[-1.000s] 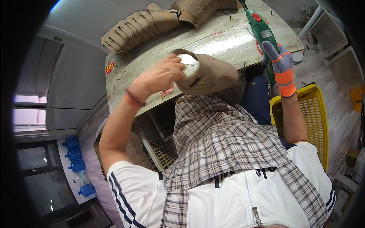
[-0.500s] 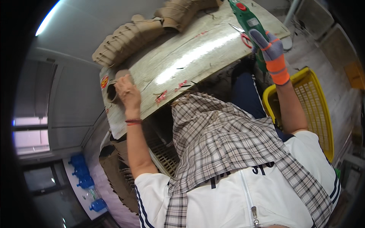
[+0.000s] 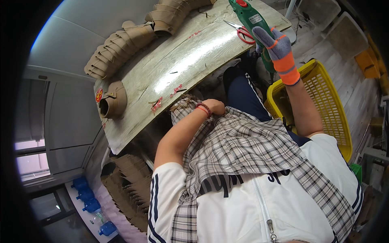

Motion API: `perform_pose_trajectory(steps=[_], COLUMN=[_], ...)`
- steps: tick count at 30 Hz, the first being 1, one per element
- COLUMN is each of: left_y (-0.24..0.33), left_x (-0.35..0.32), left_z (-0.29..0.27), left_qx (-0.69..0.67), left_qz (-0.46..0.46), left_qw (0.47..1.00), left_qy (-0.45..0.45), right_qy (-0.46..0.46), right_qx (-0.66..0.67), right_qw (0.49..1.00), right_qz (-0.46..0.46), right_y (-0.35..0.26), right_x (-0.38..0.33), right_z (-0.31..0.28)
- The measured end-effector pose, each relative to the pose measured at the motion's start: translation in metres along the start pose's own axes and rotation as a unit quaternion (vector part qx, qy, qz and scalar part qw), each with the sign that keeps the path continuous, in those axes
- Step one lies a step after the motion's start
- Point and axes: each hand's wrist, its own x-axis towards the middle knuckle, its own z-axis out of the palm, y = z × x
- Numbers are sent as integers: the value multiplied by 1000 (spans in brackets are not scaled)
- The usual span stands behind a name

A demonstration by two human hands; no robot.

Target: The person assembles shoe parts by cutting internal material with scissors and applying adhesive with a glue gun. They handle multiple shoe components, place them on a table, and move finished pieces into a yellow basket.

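My right hand [image 3: 277, 48], in a grey and orange glove, grips a green power tool [image 3: 250, 15] above the table's right end. My left hand [image 3: 213, 106], with a red bracelet at the wrist, rests on the plaid cloth [image 3: 243, 150] over my lap, just below the table's near edge. Its fingers curl out of sight. A tan boot upper [image 3: 113, 99] lies alone at the left end of the wooden table [image 3: 178, 60], well away from both hands.
Rows of stacked tan boot uppers [image 3: 121, 42] line the table's far side. Red-handled scissors [image 3: 244, 32] lie beside the power tool. A yellow plastic basket [image 3: 328, 105] stands at my right. Cardboard pieces [image 3: 129, 182] are piled under the table, with blue water bottles [image 3: 87, 194] further left.
My left hand carried the tan boot upper to the table's left end, let it go there, and came back to my lap. The right hand stays on the power tool.
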Motion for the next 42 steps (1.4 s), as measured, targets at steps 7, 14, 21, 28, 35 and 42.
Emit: perform_pose_trajectory(steps=[7,14,21,28,35,42], left_y=[29,-1,83,139,133,34], left_x=[5,37,-13,29,33,-114], left_z=[9,43,-96,-119,-153,-12], left_qx=[0,-192,-234,-253,-232,-105], left_qz=[-23,-3,91,351,379,85], left_qw=[995,953,767,722,788,705], left_qy=[97,233,591,539,426,697], right_qy=[9,15,78,170,135,80], right_qx=[-165,4,18,32,69,4], right_qw=[962,993,993,979,978,986], right_qz=[-215,117,83,105,140,147], right_y=[13,23,-10,-9,-26,-15], right_x=[0,-6,4,8,16,5], right_z=[-4,-7,-26,-54,-32,-35])
